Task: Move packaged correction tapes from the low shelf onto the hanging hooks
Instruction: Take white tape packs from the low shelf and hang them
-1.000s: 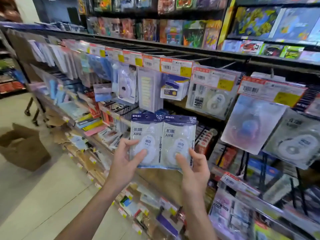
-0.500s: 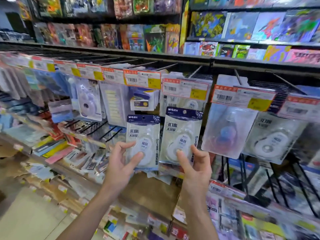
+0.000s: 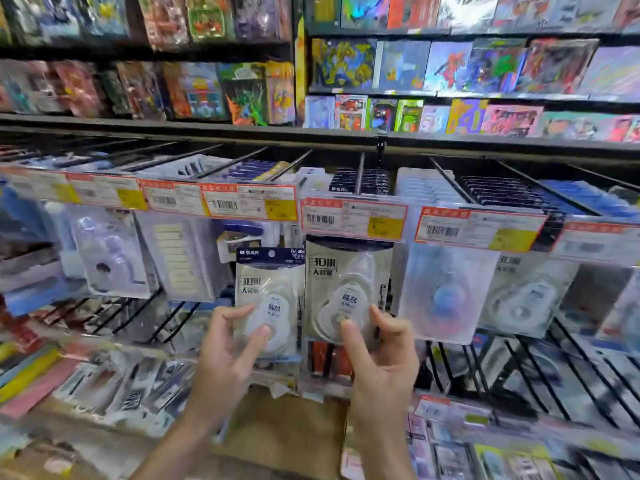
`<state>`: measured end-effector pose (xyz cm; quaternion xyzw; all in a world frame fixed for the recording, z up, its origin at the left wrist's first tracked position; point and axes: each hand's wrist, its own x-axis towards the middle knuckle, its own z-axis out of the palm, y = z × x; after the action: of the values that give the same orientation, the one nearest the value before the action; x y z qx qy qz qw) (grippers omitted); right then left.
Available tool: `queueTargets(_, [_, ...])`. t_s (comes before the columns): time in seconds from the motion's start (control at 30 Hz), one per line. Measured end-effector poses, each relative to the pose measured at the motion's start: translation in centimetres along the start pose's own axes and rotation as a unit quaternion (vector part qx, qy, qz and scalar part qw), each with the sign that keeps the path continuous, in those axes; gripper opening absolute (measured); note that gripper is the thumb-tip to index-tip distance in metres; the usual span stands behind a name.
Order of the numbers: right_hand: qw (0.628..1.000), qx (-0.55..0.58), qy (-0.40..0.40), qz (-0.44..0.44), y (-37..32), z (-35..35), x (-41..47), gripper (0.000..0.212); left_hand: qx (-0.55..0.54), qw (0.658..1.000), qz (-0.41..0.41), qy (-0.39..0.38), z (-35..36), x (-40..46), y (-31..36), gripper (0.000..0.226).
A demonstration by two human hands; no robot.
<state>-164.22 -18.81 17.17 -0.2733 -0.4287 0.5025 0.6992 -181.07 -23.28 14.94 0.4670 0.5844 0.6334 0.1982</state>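
My left hand [image 3: 227, 355] holds a packaged correction tape [image 3: 268, 289] with a dark blue header, thumb pressed on its clear blister. My right hand [image 3: 379, 355] holds a second, matching correction tape pack [image 3: 346, 282] higher up. The top of this second pack is tucked behind a price label [image 3: 353, 218] at the end of a black hanging hook [image 3: 360, 171]. Whether that pack hangs on the hook I cannot tell. The low shelf [image 3: 277, 431] shows as a brown surface below my wrists.
More hooks with price labels run left and right, carrying other blister packs such as a translucent pack [image 3: 446, 292] right of my hands. Black wire racks [image 3: 519, 372] sit below. Colourful card packs [image 3: 450, 64] fill the shelves above.
Both hands have risen with their packs. The right pack went up furthest, its top now behind the price label. The view swung right toward the hooks.
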Motion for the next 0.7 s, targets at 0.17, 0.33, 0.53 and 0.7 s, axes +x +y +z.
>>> queueTargets(0.17, [1.0,-0.004,-0.002,-0.012,-0.1,0.4,0.7,0.018,0.012,1.0,0.006,-0.019,0.3,1.5,-0.2,0.027])
queueTargets(0.33, [0.998,-0.047,-0.003,-0.041,-0.5,1.2,1.8,0.018,-0.001,0.999,0.012,-0.033,0.7,2.8,-0.3,0.026])
queueTargets(0.53, [0.996,-0.07,0.024,-0.042,-0.4,1.4,1.3,0.02,-0.017,0.999,0.022,-0.041,0.7,3.1,-0.4,0.024])
queueTargets(0.7, [0.992,-0.107,0.051,-0.04,-0.1,0.6,0.5,0.02,-0.003,0.998,0.026,-0.053,0.3,3.1,-1.0,0.027])
